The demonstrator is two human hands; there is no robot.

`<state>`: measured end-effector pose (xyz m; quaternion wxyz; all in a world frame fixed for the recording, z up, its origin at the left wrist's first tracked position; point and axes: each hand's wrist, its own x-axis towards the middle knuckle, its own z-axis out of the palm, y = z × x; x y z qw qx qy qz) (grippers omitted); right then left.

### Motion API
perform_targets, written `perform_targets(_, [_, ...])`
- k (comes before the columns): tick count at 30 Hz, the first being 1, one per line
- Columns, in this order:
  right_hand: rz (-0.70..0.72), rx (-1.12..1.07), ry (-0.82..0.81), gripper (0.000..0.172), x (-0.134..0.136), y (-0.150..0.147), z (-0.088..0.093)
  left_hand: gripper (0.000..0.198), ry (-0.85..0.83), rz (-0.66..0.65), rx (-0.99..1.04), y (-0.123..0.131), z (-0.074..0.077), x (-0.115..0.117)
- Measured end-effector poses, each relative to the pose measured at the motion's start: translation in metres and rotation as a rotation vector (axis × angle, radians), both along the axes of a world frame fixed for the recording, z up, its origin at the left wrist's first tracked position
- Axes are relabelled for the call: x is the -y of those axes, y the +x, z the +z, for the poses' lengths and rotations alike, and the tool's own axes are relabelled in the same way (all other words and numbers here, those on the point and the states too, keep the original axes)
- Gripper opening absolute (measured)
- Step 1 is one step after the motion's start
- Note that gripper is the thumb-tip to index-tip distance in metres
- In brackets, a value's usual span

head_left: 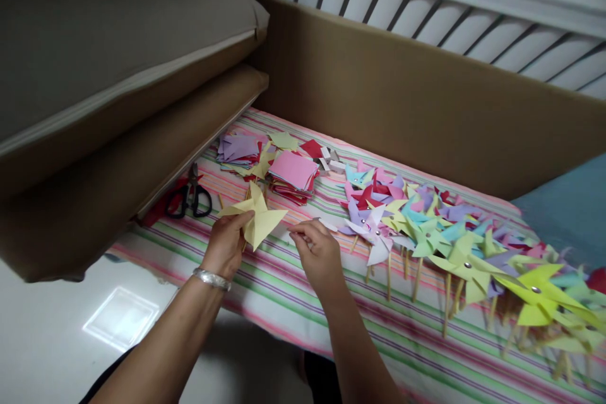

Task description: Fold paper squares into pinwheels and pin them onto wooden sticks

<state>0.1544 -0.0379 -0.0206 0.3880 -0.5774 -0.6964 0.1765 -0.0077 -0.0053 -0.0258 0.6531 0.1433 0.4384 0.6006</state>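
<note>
My left hand [228,238], with a silver bangle at its wrist, is closed on a pale yellow paper pinwheel [258,213], thumb pressed over the paper. Its blades spread toward my right hand. Apart from it, to the right, my right hand [316,251] is pinched together; whatever its fingertips hold is too small to make out. Behind the pinwheel lie a stack of pink and red paper squares [293,170] and a pile of lilac and other cut paper [238,148]. Black-handled scissors [190,197] rest to the left of my left hand.
Many finished pinwheels on wooden sticks [428,237] cover the right side of the striped cloth [279,290]. Small white-and-grey boxes [334,164] sit behind the stacks. Brown cushions [142,113] rise on the left, and a brown padded panel [388,88] closes off the back.
</note>
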Motion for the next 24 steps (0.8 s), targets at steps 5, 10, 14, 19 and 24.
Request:
perform_targets(5, [0.103,0.136,0.238,0.03,0.007,-0.016,0.01,0.027,0.013,-0.029,0.038,0.002,-0.004,0.001])
perform_targets(10, [0.127,0.163,0.238,0.018,0.008,-0.028,0.004,0.028,0.048,-0.089,0.043,0.006,-0.003,0.005])
perform_targets(14, [0.068,0.056,0.165,0.01,0.005,-0.027,0.002,0.023,0.08,-0.136,0.032,0.01,0.001,0.01])
perform_targets(19, [-0.021,-0.059,0.07,0.013,0.001,-0.025,0.002,0.023,0.121,-0.183,-0.015,0.015,0.005,0.014])
perform_targets(24, [-0.077,-0.12,-0.006,0.012,-0.002,-0.023,-0.001,0.024,0.151,-0.217,-0.021,0.019,0.005,0.016])
